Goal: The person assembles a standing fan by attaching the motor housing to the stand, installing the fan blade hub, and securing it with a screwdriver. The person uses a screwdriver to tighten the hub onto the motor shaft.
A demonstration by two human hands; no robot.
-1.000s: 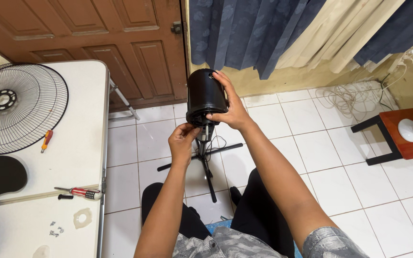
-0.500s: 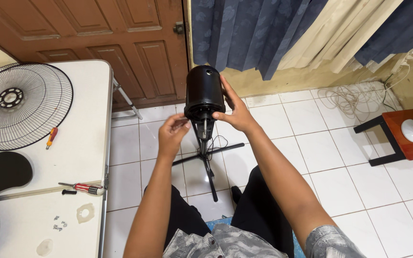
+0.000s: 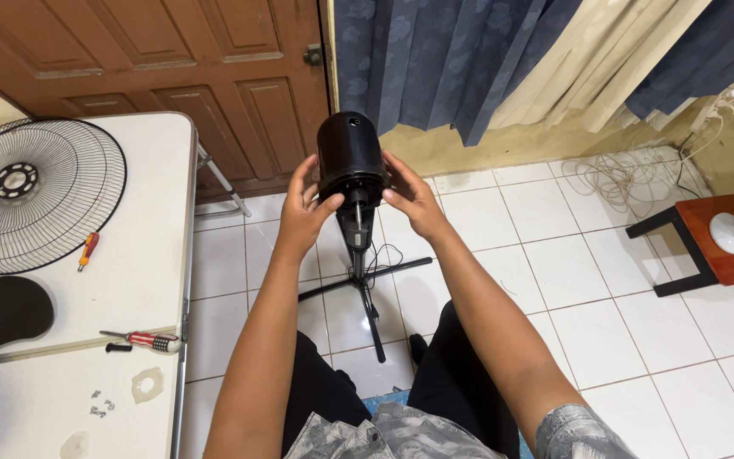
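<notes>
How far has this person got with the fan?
Done: the wire guard is off and lies on the white table beside a red screwdriver and loose screws. In hand: left hand and right hand clasp the black motor housing atop its stand. Left: everything inside it.

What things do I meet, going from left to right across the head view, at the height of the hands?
Fan grille → orange screwdriver → left hand → black motor housing → right hand → red stool.

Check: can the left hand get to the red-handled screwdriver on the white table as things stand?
Probably yes. The left hand is busy gripping the black motor housing, but the red-handled screwdriver lies near the white table edge on that side, with nothing between them.
</notes>
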